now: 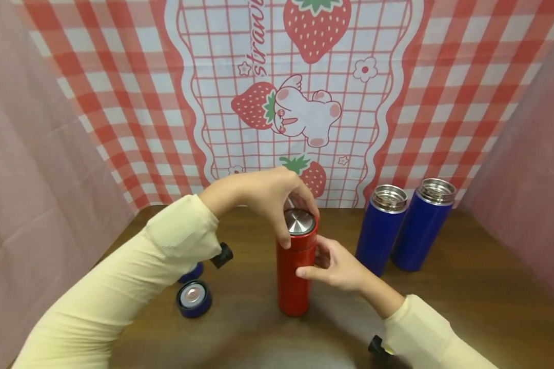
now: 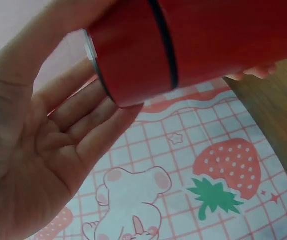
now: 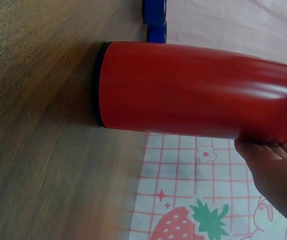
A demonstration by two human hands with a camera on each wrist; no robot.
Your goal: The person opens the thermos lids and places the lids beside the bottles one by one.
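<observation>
A red thermos flask (image 1: 295, 282) stands upright on the brown table, its lid (image 1: 300, 222) topped with a shiny silver disc. From above, my left hand (image 1: 277, 197) grips the lid, thumb on the near side and fingers round the far side. My right hand (image 1: 339, 266) holds the upper body of the flask from the right, its thumb across the front. In the left wrist view a dark seam parts the red lid (image 2: 128, 55) from the body. The right wrist view has the flask's dark base (image 3: 99, 85) on the table.
Two blue flasks (image 1: 380, 236) without lids, steel necks showing, stand at the right, close together. On the left lie two blue lids; the nearer lid (image 1: 194, 299) is upside down, the other partly hidden by my left sleeve. A strawberry-print cloth (image 1: 212, 102) hangs behind the table.
</observation>
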